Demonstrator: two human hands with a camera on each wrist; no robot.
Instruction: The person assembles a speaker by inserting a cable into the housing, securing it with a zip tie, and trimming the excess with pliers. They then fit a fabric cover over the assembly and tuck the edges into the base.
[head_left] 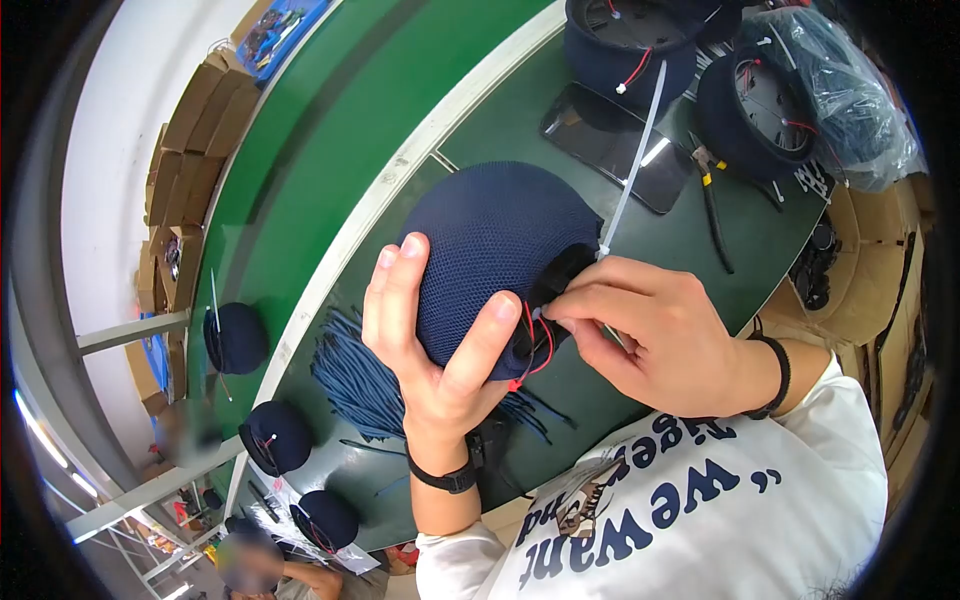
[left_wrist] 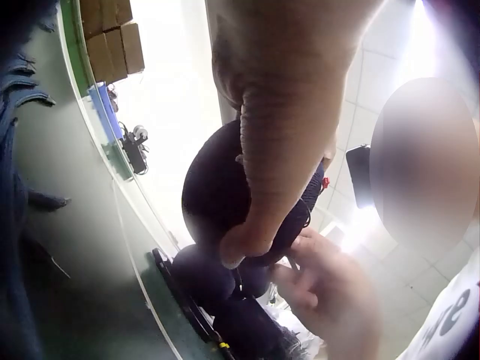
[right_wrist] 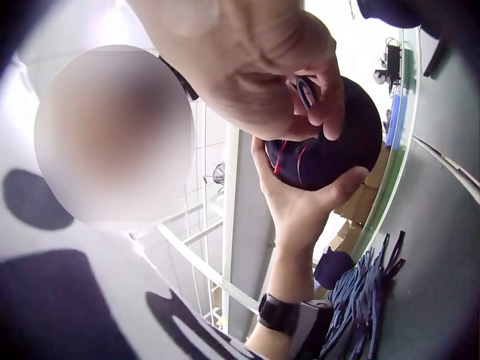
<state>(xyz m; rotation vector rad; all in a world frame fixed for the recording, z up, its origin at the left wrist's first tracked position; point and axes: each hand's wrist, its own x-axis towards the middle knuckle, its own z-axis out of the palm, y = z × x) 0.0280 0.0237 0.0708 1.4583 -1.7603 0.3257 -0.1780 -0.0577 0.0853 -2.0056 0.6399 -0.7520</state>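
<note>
My left hand grips a round housing covered in navy mesh, its fingers and thumb spread around the curved side. The opening faces toward my right hand, with black fabric and red wires at its edge. There the right thumb and fingertips pinch close to a small pale connector. In the right wrist view, a thin dark looped strip shows between the right fingers; I cannot tell what it is. A white cable tie extends up from beside the right index finger. The inside of the housing is mostly hidden.
A bundle of blue cords lies on the green table behind the left hand. Yellow-and-black cutters, a black tablet-like panel and more navy housings stand at upper right. An open cardboard box sits to the right.
</note>
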